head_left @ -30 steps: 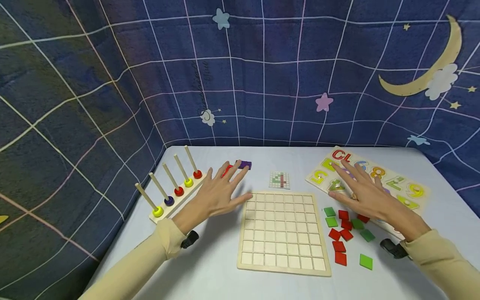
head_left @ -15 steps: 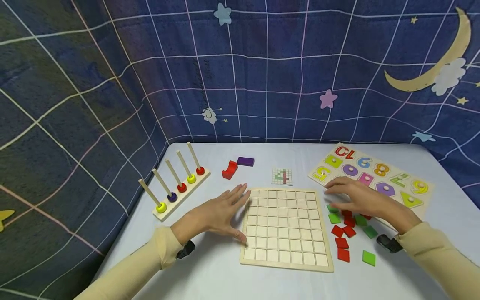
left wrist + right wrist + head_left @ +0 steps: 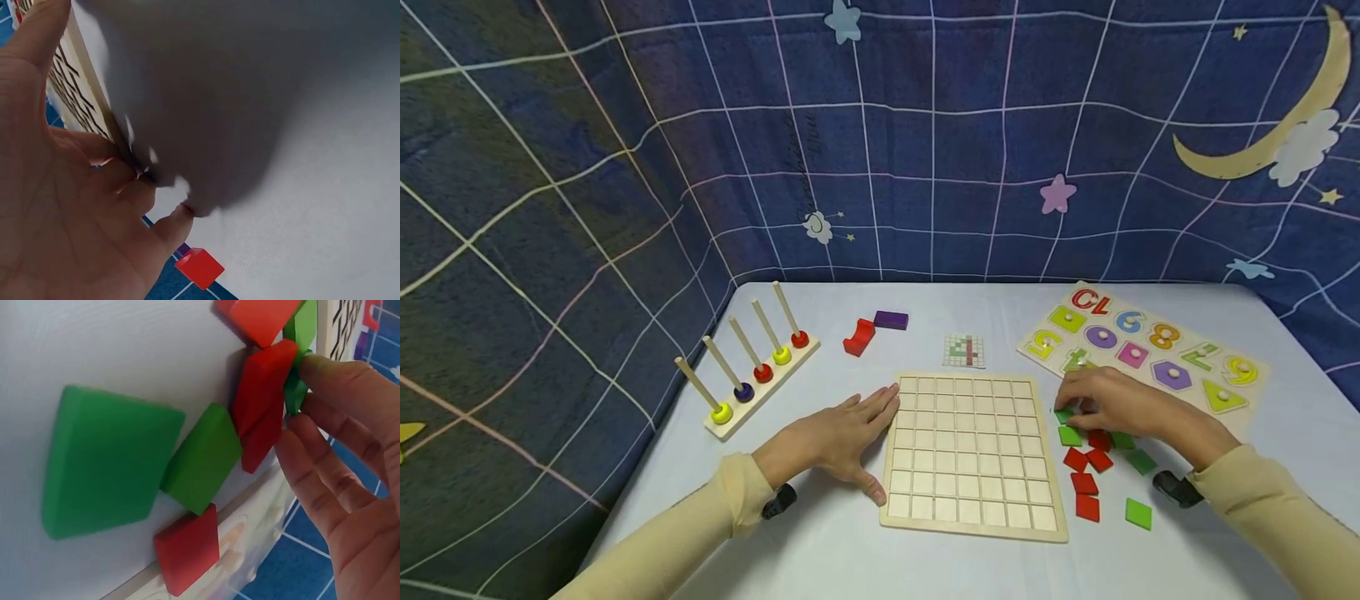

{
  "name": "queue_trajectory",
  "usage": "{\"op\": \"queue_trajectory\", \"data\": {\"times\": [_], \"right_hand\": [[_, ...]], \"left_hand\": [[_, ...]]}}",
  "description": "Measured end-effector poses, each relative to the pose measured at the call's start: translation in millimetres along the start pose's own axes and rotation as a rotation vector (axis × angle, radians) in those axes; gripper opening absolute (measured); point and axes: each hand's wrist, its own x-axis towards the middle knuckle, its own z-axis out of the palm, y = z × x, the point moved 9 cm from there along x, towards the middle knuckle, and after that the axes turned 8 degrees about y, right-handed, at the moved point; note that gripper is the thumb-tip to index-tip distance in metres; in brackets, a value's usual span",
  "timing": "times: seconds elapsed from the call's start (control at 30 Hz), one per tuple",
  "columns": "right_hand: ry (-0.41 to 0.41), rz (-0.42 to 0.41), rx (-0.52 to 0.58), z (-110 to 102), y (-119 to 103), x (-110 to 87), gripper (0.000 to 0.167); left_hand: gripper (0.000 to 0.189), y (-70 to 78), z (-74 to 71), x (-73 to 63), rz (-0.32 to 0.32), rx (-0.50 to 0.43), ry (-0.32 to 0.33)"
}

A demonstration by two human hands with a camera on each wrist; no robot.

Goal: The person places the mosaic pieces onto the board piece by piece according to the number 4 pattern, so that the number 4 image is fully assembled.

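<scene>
My right hand (image 3: 1108,402) pinches a green tile (image 3: 294,397) between thumb and fingertips at the far end of the loose scatter, just beside the wooden grid board (image 3: 974,530), while my left hand (image 3: 838,442) rests unclenched, fingers against the board's left edge. Flat and straight-sided, the tile looks light, stiff and hard to break, its smooth face perhaps slippery, so opposite edges seem my surest hold. Another green tile (image 3: 1070,436) and red tiles (image 3: 1084,484) crowd its near side and the number puzzle (image 3: 1108,321) lies close beyond, making upward and boardward my likely roomiest way out.
</scene>
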Motion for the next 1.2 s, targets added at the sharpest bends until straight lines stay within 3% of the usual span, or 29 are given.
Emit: {"op": "queue_trajectory", "data": {"times": [0.4, 0.63, 0.97, 1.2], "right_hand": [[0.012, -0.002, -0.034, 2.2, -0.8, 4.4, 0.016], [0.058, -0.08, -0.059, -1.9, -12.4, 14.3, 0.017], [0.104, -0.233, -0.075, 3.9, -44.5, 56.5, 0.009], [0.095, -0.231, -0.027, 11.2, -54.4, 82.7, 0.006]], "left_hand": [[0.146, 2.8, 0.9, 2.4, -0.037, 0.041, -0.026], [0.146, 3.1, 3.9, 3.3, -0.035, 0.056, -0.031], [0.145, 4.6, 4.0, 1.7, -0.044, 0.071, -0.044], [0.145, 5.7, 5.9, 2.4, -0.055, 0.096, -0.061]]}}
